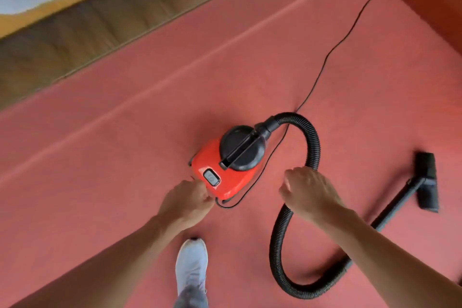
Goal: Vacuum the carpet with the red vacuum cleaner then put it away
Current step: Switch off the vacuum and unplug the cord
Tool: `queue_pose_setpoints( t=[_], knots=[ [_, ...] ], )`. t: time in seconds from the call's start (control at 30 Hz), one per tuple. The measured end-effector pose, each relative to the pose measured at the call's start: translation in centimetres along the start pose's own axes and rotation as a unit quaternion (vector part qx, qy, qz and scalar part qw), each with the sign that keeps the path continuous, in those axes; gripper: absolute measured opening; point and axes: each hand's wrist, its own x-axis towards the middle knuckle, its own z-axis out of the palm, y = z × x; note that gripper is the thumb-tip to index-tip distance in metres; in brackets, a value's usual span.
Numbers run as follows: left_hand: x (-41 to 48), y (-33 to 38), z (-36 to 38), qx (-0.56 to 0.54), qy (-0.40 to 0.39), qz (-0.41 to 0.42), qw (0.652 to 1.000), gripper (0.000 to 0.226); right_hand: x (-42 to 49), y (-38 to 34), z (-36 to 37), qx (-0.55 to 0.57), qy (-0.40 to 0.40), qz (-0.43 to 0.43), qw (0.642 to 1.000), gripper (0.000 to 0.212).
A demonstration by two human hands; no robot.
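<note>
Room: salmon-red carpet [125, 157] open between brown bed base [75, 40] and reddish wooden furniture [430, 2].
My left hand [190, 200]: curled against red-and-black canister vacuum cleaner [225, 172]; grasp unclear.
My right hand [310, 192]: grasping black ribbed hose [280, 245].

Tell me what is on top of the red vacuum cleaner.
A black round cover with a handle bar across it, and a grey button nearer the left hand. The red body hides whatever lies beneath it.

One vacuum cleaner [212, 162], two hands [186, 201] [308, 192], one shoe [191, 265].
</note>
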Motion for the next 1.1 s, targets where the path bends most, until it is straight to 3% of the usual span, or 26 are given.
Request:
queue_pose_setpoints(
  t=[0.1,0.2,0.43,0.6,0.83,0.97,1.1],
  knots=[
    [0.8,-2.1,-2.2,-0.006,-0.007,-0.006,1.000,0.024,2.7,-4.6,-1.5,-0.041,0.030,-0.081,0.995,0.009],
    [1.8,-3.7,-2.3,-0.011,-0.010,0.007,1.000,0.017,5.4,-7.3,-1.7,-0.080,0.039,-0.124,0.988,0.007],
    [4.9,-5.4,3.8,-0.111,0.009,-0.001,0.994,0.020,11.7,-9.4,2.6,-0.128,0.041,-0.188,0.973,0.028],
    [8.2,-4.9,7.9,-0.147,0.059,0.031,0.987,0.037,15.4,-8.9,6.5,-0.182,0.043,-0.190,0.964,0.050],
    [10.5,-2.7,10.1,-0.154,0.064,0.033,0.985,0.038,17.5,-7.2,8.8,-0.184,0.042,-0.295,0.937,0.057],
    [10.7,-1.1,11.3,-0.173,0.071,-0.012,0.982,0.031,17.3,-7.1,9.1,-0.176,0.084,-0.269,0.943,0.039],
    [11.3,-0.1,12.4,-0.184,0.068,-0.049,0.979,0.035,17.4,-6.9,9.5,-0.154,0.101,-0.275,0.944,0.038]
  ],
)
